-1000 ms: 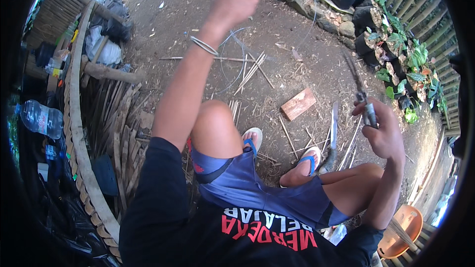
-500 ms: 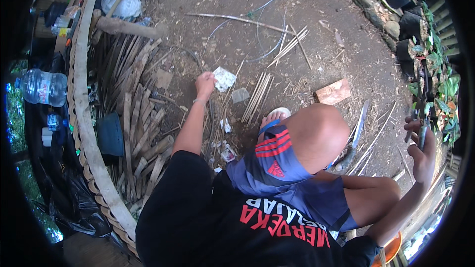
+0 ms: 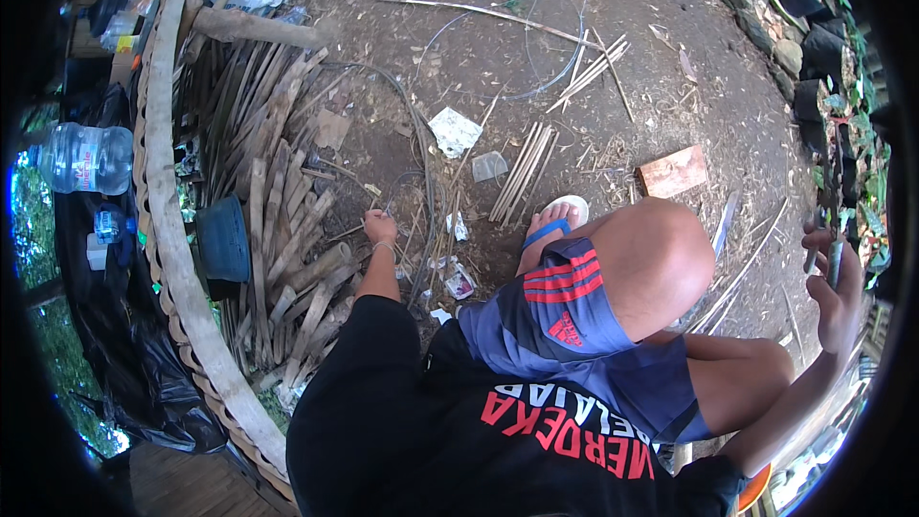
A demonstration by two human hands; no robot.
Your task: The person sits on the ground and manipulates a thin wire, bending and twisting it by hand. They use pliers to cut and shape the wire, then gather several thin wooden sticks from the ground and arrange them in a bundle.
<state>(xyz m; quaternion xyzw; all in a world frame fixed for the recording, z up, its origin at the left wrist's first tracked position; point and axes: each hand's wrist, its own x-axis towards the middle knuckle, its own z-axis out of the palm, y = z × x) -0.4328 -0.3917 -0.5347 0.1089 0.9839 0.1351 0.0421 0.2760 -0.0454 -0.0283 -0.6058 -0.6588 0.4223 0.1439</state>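
Observation:
Low over the ground beside the wood pile, my left hand (image 3: pixel 380 227) is closed, its fingertips pinched together. Whatever may be between them is too small to make out. At the far right, my right hand (image 3: pixel 837 302) is raised and wrapped round a dark metal tool with two grey-green handles (image 3: pixel 836 265), which looks like pliers. Its upper end blends into the dark background. Dark cable (image 3: pixel 428 182) curves over the ground just right of my left hand. A whitish square sheet (image 3: pixel 455 132) and a small clear plastic piece (image 3: pixel 489 167) lie farther out.
Split bamboo and sticks (image 3: pixel 278 220) are heaped on the left around a blue bucket (image 3: pixel 223 239). A bundle of thin sticks (image 3: pixel 524 172), a wooden block (image 3: pixel 673 170), a long blade (image 3: pixel 725 222) and a loop of thin wire (image 3: pixel 536 67) lie on the dirt.
My left hand has drawn back from beside the whitish sheet, toward me and the wood pile. My right hand still grips the tool. The whole view has shifted slightly.

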